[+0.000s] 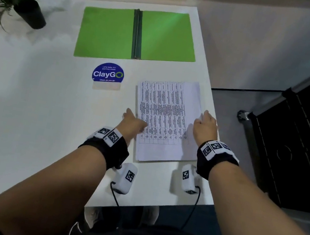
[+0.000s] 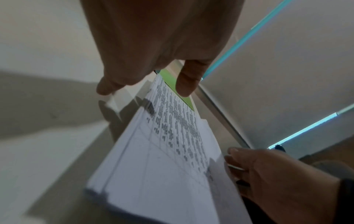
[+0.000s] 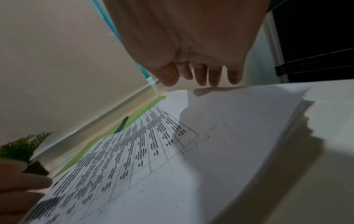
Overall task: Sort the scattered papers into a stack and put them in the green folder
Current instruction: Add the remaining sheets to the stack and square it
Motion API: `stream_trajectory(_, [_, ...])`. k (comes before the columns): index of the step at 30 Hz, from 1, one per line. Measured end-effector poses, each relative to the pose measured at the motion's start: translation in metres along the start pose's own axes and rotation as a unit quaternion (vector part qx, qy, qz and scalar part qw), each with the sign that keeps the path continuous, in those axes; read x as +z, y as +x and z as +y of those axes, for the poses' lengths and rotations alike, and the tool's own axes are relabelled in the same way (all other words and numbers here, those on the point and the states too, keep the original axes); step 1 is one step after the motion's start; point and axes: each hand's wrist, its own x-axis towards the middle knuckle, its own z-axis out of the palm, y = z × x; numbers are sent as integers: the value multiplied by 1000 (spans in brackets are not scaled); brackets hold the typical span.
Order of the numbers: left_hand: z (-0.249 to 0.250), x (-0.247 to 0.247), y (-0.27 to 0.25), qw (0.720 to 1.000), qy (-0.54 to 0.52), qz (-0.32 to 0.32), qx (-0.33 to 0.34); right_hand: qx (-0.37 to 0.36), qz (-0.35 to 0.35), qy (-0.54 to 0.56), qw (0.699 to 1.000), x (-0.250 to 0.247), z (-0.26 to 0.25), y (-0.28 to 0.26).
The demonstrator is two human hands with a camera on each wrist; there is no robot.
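A stack of printed papers (image 1: 164, 117) lies near the right edge of the white table (image 1: 29, 95). My left hand (image 1: 135, 118) holds its left edge, thumb on the top sheet and fingers straight along the side. My right hand (image 1: 203, 119) pinches the right edge between thumb and fingers, as the left wrist view shows (image 2: 268, 174). In the wrist views the stack (image 2: 162, 166) (image 3: 191, 166) casts a shadow, as if slightly raised. The green folder (image 1: 107, 32) lies open and flat beyond the papers, its dark spine in the middle.
A potted fern (image 1: 24, 5) stands at the table's far left. A blue ClayGo sticker (image 1: 107, 75) sits between folder and front edge. A black wheeled cabinet (image 1: 300, 143) stands on the floor to the right. The stack sits close to the table's right edge.
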Motion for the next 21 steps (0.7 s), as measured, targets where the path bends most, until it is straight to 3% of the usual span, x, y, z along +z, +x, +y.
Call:
stream_trajectory(4, [7, 13, 7, 999, -27, 12, -27, 23, -53, 3, 998, 6, -7, 9])
stream_trajectory(10, [7, 24, 26, 997, 50, 37, -37, 64, -63, -42, 995, 11, -18, 14])
stream_trajectory(14, [-15, 5, 34, 993, 96, 36, -51, 66, -101, -11, 993, 16, -26, 11])
stream_trajectory(18, [-17, -29, 14, 991, 43, 128, 6, 9, -99, 91, 991, 25, -48, -4])
stream_trajectory(21, [5, -70, -13, 978, -37, 162, 122, -70, -71, 221, 970, 27, -94, -16])
